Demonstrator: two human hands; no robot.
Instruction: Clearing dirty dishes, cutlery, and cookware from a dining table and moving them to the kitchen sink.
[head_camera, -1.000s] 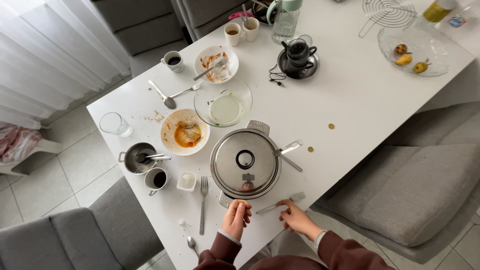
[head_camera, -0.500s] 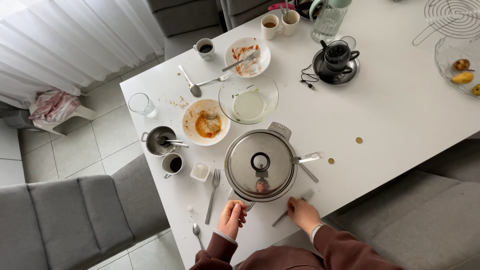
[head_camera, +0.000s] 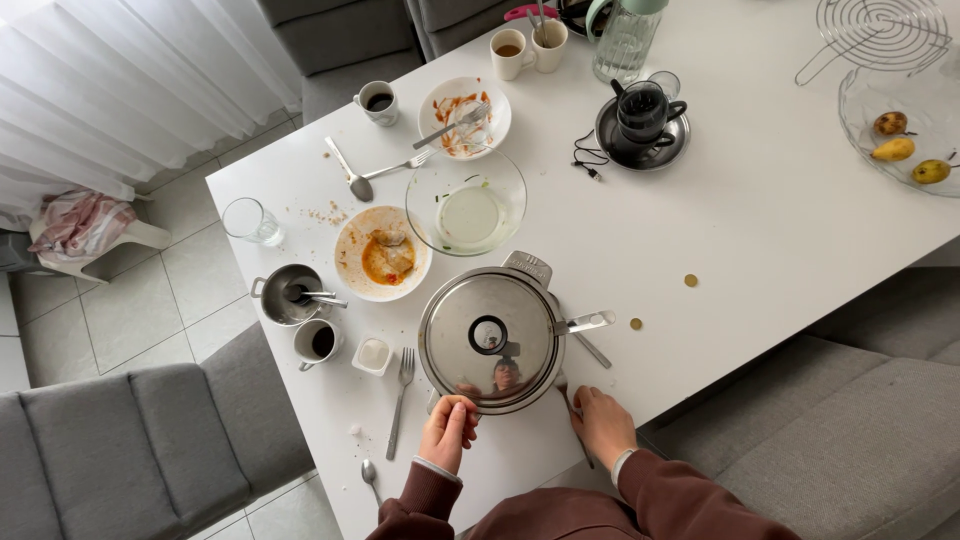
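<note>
Left hand (head_camera: 447, 432) has its grip closed on the near handle of the lidded steel pot (head_camera: 492, 339) at the near edge of the bench (head_camera: 760, 240); right hand (head_camera: 603, 424) lies flat, grip open, beside a knife (head_camera: 568, 395). Judged step: taking hold of the pot; lifting it calls for the right hand on its other handle; lid on, contents unseen; further left, the plate (head_camera: 381, 254) holds orange leftovers, the glass bowl (head_camera: 466, 201) a pale film.

Both hands (head_camera: 447, 432) beside lidded pot (head_camera: 492, 338)

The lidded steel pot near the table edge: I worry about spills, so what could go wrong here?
The steel pot sits close to the table's near edge, with the left hand at its rim; a pull could tip it off. The fork and glass bowl crowd it and might get knocked.
</note>
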